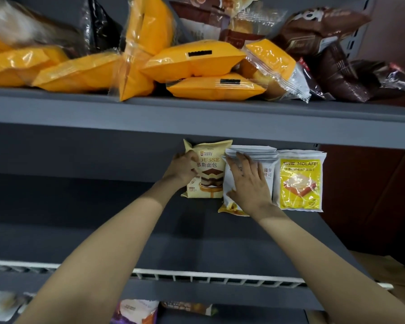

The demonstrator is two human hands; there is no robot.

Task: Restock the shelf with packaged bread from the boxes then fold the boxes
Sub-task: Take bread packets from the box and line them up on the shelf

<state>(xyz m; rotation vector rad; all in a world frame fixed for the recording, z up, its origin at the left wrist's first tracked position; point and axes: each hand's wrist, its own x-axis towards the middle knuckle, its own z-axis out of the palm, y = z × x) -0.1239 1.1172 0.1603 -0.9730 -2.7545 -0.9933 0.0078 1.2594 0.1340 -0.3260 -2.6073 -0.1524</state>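
While the left hand (pixel 184 168) grips the left edge of an upright cream mousse-bread packet (pixel 208 169) at the back of the grey middle shelf (pixel 103 206), the right hand (pixel 248 183) lies flat, fingers straight, against a stack of white toast packets (pixel 251 155) just beside it. A yellow-labelled MOLAFE packet (pixel 301 181) stands at the stack's right, and orange bread packets (pixel 197 59) are heaped on the upper shelf (pixel 80 108).

Cream packet (pixel 208 169) reads "XianDu", "OUSSE"; yellow packet (pixel 301 181) reads "MOLAFE!".
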